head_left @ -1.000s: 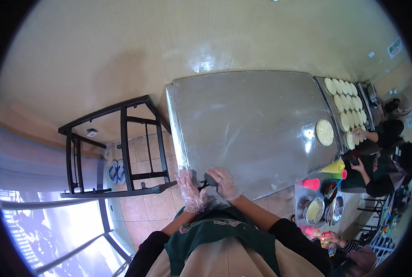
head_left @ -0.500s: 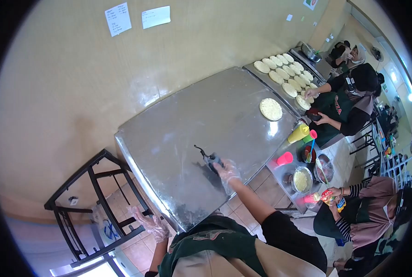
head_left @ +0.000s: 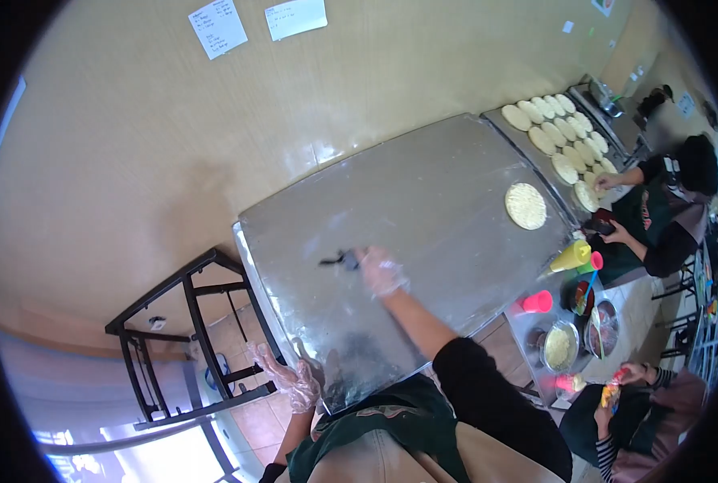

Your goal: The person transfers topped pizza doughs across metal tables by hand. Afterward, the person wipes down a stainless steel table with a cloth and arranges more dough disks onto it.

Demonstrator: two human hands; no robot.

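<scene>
My right hand [head_left: 381, 272], in a clear plastic glove, is closed on a bunched dark grey cloth [head_left: 348, 259] with black strips trailing to the left. It presses the cloth against the metal tabletop [head_left: 423, 193], left of the middle. Just off the table's near left corner, my left hand [head_left: 290, 382] is also gloved, its fingers spread and nothing in it. A round flat dough base [head_left: 526, 206] lies alone toward the right end of the tabletop.
Several dough rounds [head_left: 564, 167] cover the adjoining counter, where a co-worker [head_left: 653, 205] handles one. A side table holds a yellow bottle [head_left: 571, 256], a pink cup [head_left: 538, 302] and bowls [head_left: 559, 346]. Another person holds a packet [head_left: 611, 395]. A black metal frame [head_left: 206, 322] stands left.
My right hand has pushed the cloth farther across the tabletop, away from me and left. My left hand stays spread near the corner. The view has shifted left.
</scene>
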